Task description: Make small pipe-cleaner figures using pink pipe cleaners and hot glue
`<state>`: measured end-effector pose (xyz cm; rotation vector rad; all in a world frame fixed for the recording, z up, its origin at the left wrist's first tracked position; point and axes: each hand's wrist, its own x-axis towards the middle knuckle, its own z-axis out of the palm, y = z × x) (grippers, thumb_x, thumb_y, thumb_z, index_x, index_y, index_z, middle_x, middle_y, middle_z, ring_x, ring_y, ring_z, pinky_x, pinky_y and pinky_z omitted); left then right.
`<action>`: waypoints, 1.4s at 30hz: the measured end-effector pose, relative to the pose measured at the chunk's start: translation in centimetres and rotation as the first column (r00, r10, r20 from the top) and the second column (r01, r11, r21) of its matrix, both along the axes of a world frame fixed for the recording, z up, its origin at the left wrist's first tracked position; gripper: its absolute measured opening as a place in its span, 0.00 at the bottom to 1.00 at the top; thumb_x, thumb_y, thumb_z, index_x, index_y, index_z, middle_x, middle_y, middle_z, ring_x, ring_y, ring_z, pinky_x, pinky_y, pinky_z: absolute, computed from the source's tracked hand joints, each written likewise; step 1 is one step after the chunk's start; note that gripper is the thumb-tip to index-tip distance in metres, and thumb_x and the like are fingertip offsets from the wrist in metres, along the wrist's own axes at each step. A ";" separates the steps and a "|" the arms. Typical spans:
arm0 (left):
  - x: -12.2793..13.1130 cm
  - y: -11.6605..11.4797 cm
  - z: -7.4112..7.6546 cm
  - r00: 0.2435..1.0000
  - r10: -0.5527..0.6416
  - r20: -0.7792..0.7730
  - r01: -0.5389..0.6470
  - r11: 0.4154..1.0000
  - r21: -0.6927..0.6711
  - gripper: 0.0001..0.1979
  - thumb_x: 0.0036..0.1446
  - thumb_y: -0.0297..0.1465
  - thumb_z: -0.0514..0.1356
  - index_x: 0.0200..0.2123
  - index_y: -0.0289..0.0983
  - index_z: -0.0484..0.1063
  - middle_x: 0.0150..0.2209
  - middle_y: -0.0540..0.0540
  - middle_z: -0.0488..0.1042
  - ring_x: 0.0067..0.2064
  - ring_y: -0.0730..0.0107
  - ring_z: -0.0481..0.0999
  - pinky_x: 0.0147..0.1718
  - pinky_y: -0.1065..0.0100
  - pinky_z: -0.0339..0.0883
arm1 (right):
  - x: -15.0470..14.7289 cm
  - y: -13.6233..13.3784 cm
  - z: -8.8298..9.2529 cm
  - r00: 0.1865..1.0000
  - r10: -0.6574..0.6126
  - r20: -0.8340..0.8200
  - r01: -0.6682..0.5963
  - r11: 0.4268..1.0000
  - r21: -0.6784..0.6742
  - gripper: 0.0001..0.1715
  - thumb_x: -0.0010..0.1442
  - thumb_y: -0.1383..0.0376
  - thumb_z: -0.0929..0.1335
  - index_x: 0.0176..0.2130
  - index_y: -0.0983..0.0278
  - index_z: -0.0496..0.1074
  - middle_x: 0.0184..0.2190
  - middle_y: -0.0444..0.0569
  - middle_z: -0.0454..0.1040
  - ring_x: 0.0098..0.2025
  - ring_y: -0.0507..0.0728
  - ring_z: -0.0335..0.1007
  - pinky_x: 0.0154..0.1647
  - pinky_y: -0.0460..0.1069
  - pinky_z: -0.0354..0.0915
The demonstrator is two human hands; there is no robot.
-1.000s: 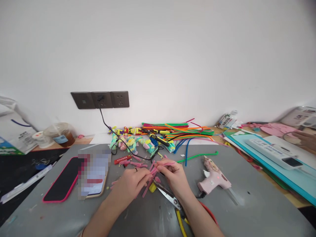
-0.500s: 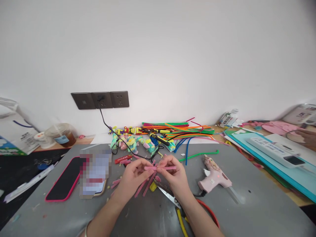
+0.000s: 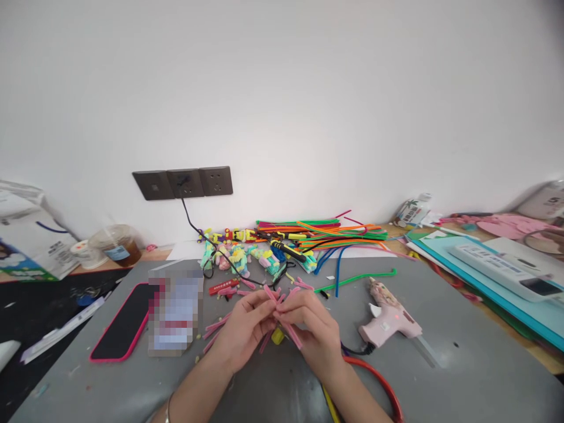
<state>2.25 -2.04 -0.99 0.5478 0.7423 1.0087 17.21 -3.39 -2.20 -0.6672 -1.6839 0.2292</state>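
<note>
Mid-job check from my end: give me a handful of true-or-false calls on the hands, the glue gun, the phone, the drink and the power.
1. The left hand and the right hand both hold pink strips. True.
2. A green strip lies near the nozzle of the pink glue gun. True.
3. The right hand holds the glue gun. False: the glue gun lies on the grey surface, to the right of that hand.
4. Nothing is plugged in. False: a black cord runs from a wall socket.
5. The pink-edged phone lies to the left of both hands. True.
6. The drink stands to the right of the hands. False: the lidded cup stands at the far left.
</note>
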 end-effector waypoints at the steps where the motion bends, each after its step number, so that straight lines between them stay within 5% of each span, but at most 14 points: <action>1: 0.0 0.0 0.0 1.000 0.014 -0.006 -0.014 1.000 0.007 0.18 0.37 0.33 0.79 0.30 0.31 0.79 0.27 0.49 0.78 0.27 0.78 0.75 0.28 0.76 0.72 | 0.0 0.0 0.1 0.999 -0.026 0.032 0.025 0.999 0.022 0.13 0.59 0.79 0.71 0.35 0.61 0.73 0.32 0.49 0.79 0.33 0.56 0.71 0.33 0.51 0.66; 9: -0.4 0.1 0.2 1.000 0.004 0.000 -0.004 1.000 0.027 0.19 0.36 0.30 0.79 0.30 0.31 0.77 0.26 0.50 0.76 0.25 0.78 0.74 0.26 0.76 0.71 | 0.9 -0.5 2.0 0.971 -0.096 0.220 0.074 0.992 0.104 0.09 0.63 0.74 0.70 0.35 0.60 0.73 0.33 0.46 0.83 0.36 0.56 0.70 0.41 0.54 0.63; 16: -0.8 0.0 0.1 0.999 -0.039 0.030 0.037 0.997 0.066 0.20 0.39 0.30 0.78 0.31 0.32 0.72 0.28 0.51 0.76 0.28 0.78 0.75 0.31 0.75 0.71 | 2.2 -0.3 3.0 0.976 0.173 0.130 -0.151 0.975 -0.163 0.06 0.65 0.69 0.70 0.38 0.58 0.78 0.37 0.48 0.79 0.39 0.56 0.74 0.48 0.56 0.63; 19: -0.8 -0.4 0.4 0.990 -0.136 0.018 0.134 0.985 0.104 0.23 0.39 0.32 0.79 0.31 0.35 0.67 0.24 0.54 0.75 0.25 0.80 0.72 0.27 0.77 0.66 | 2.7 -0.7 3.9 0.942 0.334 -0.021 -0.313 0.857 -0.411 0.04 0.64 0.66 0.72 0.35 0.59 0.79 0.35 0.48 0.78 0.39 0.55 0.74 0.46 0.52 0.65; 25: -0.8 -1.1 1.2 0.918 -0.392 -0.054 0.396 0.903 0.166 0.30 0.38 0.33 0.79 0.33 0.38 0.60 0.23 0.52 0.78 0.24 0.79 0.74 0.25 0.78 0.60 | 3.4 -1.5 5.8 0.853 0.414 -0.319 -0.500 0.468 -0.729 0.09 0.59 0.63 0.75 0.30 0.63 0.74 0.29 0.46 0.77 0.35 0.55 0.72 0.41 0.49 0.66; 30: -1.1 -1.0 0.9 0.868 -0.482 -0.117 0.496 0.850 0.179 0.29 0.38 0.31 0.79 0.34 0.37 0.62 0.26 0.51 0.79 0.26 0.77 0.77 0.26 0.77 0.64 | 3.4 -1.6 5.6 0.802 0.412 -0.434 -0.583 0.375 -0.721 0.09 0.58 0.64 0.76 0.31 0.64 0.75 0.35 0.48 0.75 0.41 0.55 0.71 0.45 0.49 0.66; 34: -1.2 -0.9 0.6 0.854 -0.502 -0.137 0.519 0.840 0.158 0.29 0.37 0.30 0.79 0.34 0.37 0.61 0.25 0.53 0.77 0.25 0.76 0.75 0.27 0.75 0.66 | 3.0 -1.6 4.8 0.723 0.381 -0.577 -0.681 0.249 -0.689 0.12 0.56 0.64 0.77 0.30 0.65 0.71 0.30 0.47 0.75 0.34 0.52 0.72 0.37 0.47 0.68; 37: -1.1 -0.8 0.8 0.883 -0.432 -0.183 0.462 0.870 0.174 0.26 0.39 0.31 0.77 0.30 0.38 0.61 0.24 0.53 0.76 0.24 0.76 0.73 0.26 0.75 0.64 | 2.8 -1.3 4.5 0.730 0.331 -0.599 -0.681 0.268 -0.682 0.15 0.56 0.63 0.77 0.32 0.64 0.69 0.30 0.46 0.75 0.32 0.52 0.73 0.36 0.48 0.69; 42: -1.3 -0.4 0.9 0.882 -0.204 -0.425 0.354 0.882 0.311 0.13 0.52 0.37 0.70 0.31 0.35 0.73 0.28 0.48 0.76 0.28 0.74 0.71 0.27 0.74 0.61 | 2.7 -0.6 4.2 0.849 0.156 -0.504 -0.509 0.494 -0.705 0.21 0.51 0.55 0.78 0.33 0.62 0.68 0.28 0.42 0.73 0.30 0.52 0.73 0.34 0.48 0.70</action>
